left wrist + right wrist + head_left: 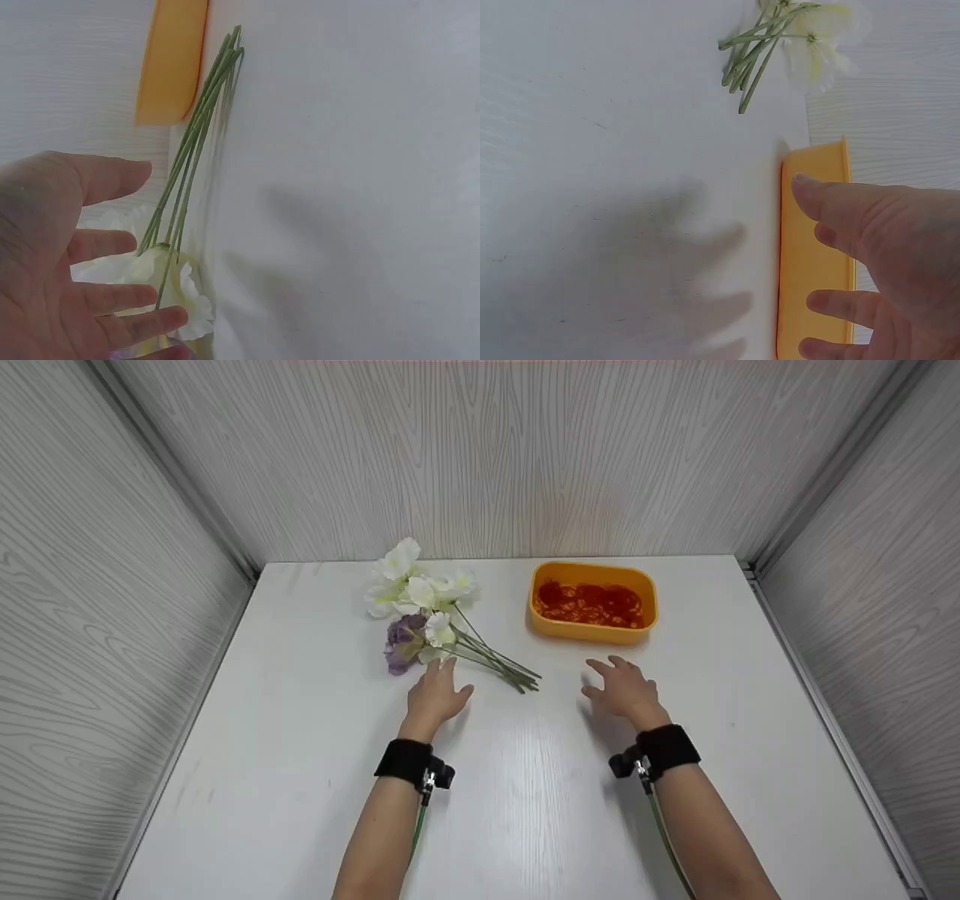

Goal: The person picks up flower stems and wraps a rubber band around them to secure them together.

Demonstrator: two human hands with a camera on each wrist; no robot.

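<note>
White table (pixel 300 780) sitting inside wood-grain walls, bunch of flowers (pixel 427 615) lying at the back left, left hand (pixel 436 694) hovering just beside the blooms with fingers spread and holding nothing, right hand (pixel 622 688) hovering open-fingered near the orange tub (pixel 592 601) of red stuff.

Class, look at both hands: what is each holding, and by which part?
Nothing is held. The left hand hovers open near the flowers; the right hand hovers open near the orange tub.
</note>
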